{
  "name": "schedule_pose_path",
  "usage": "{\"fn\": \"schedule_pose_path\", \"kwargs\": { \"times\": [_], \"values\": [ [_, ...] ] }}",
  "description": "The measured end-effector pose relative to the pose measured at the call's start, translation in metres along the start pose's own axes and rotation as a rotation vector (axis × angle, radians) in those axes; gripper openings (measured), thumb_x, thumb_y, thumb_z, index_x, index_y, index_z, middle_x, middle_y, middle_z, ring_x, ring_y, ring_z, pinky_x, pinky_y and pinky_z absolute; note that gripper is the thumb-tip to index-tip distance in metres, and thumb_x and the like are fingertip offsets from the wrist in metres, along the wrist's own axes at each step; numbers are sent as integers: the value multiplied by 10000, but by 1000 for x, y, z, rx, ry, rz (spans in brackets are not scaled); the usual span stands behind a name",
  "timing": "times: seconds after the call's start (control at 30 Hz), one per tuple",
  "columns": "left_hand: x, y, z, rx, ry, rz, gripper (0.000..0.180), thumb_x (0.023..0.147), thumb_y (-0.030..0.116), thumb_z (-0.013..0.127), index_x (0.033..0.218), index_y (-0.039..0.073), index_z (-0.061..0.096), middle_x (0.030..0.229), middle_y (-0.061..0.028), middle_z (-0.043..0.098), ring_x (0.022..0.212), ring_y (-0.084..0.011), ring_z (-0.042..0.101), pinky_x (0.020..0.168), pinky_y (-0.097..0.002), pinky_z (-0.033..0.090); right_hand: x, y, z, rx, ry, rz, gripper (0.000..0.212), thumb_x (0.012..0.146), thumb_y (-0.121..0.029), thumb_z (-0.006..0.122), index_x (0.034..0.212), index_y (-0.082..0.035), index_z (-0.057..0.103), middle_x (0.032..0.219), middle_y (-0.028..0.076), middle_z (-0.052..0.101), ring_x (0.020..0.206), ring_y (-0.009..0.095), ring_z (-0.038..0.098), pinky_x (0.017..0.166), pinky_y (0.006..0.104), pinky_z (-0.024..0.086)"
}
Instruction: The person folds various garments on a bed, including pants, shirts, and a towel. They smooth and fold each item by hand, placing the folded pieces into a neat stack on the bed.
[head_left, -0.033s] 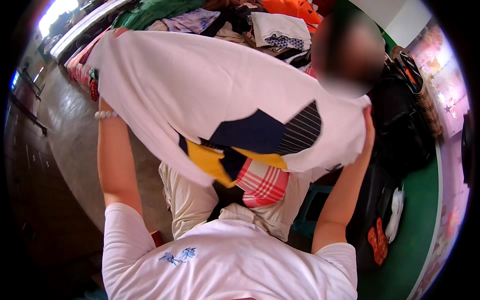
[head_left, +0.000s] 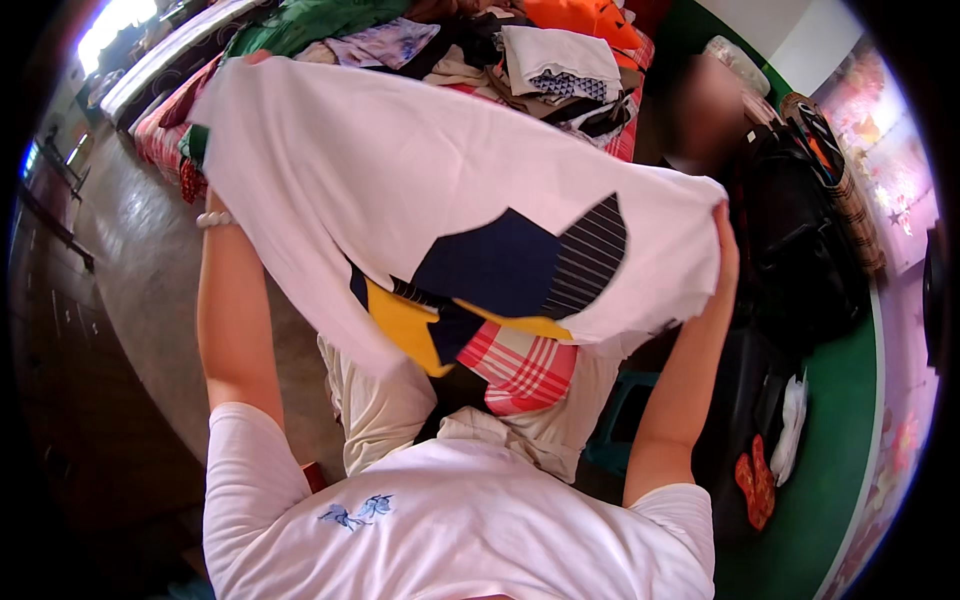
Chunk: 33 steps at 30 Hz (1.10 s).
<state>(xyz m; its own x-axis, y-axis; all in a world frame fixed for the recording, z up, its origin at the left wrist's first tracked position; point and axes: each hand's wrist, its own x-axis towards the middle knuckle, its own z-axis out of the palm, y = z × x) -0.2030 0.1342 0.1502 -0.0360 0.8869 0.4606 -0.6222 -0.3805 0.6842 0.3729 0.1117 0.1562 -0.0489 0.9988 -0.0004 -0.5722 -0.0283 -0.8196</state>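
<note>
A large white cloth (head_left: 440, 150) with navy, yellow and dark striped patches is stretched wide in front of me, above my lap. My left hand (head_left: 257, 58) grips its far left corner; only a bit of the fingers shows over the edge, the rest is behind the cloth. At the right end my right hand (head_left: 726, 240) is closed on the edge, fingers partly hidden. The lower left part of the cloth hangs loose and looks blurred. Beneath it, a red and white checked cloth (head_left: 530, 370) lies between my legs.
A bed with a red checked cover (head_left: 160, 140) holds heaped clothes, among them a folded white cloth (head_left: 560, 58) and a green cloth (head_left: 310, 25). Black bags (head_left: 805, 250) stand at right, near a blurred person (head_left: 705, 110). A teal stool (head_left: 620, 420) is beside my right leg.
Both hands and the stretched white cloth have shifted slightly, the right end moving left and a little farther away. More of the bed's checked edge shows beyond it at right.
</note>
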Motion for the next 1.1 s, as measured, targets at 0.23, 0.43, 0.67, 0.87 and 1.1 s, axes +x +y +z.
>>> {"fn": "schedule_pose_path", "kwargs": {
  "times": [0.23, 0.43, 0.67, 0.87, 1.1],
  "values": [
    [-18, -103, -34, -37, 314, -354, 477, 973, 383, 464, 1299, 38, 511, 1248, -121, 593, 1147, -243, 569, 994, -400, 444, 67, 68, -79, -359, 121, 16, 383, 969, -299, 540, 1235, -24, 543, 1125, 75, 634, 975, 189, 624, 851, 337, 510],
    [-88, -116, -30, 612, 421, -537, 612, 922, 325, 596, 1407, 47, 347, 1195, -122, 596, 1073, -190, 576, 910, -309, 449, 39, 116, -117, -465, 56, 307, 439, 949, -254, 582, 1314, -23, 501, 1166, 41, 618, 1032, 149, 593, 879, 308, 460],
    [-78, -123, -53, 1087, 384, -267, 454, 841, 87, 612, 1281, 112, 503, 1128, -37, 567, 970, -118, 515, 817, -250, 423, 45, 124, -94, -529, 141, 88, 349, 866, -95, 630, 1185, 38, 581, 1063, 77, 653, 919, 161, 624, 809, 282, 484],
    [-43, -60, -62, 853, 446, -157, 270, 912, 143, 632, 1179, 106, 604, 996, -2, 632, 899, -92, 594, 789, -240, 493, 51, 63, -119, -186, 21, 204, 333, 888, -142, 568, 1181, 14, 577, 1064, 132, 661, 912, 242, 655, 821, 350, 526],
    [-48, -77, -98, 524, 508, -99, 419, 891, 145, 670, 1272, 61, 514, 1138, -66, 597, 1017, -135, 576, 887, -264, 465, 67, 94, -129, 30, -130, 89, 433, 981, -337, 492, 1312, -59, 488, 1238, 122, 578, 1136, 243, 545, 946, 393, 457]
  ]
}}
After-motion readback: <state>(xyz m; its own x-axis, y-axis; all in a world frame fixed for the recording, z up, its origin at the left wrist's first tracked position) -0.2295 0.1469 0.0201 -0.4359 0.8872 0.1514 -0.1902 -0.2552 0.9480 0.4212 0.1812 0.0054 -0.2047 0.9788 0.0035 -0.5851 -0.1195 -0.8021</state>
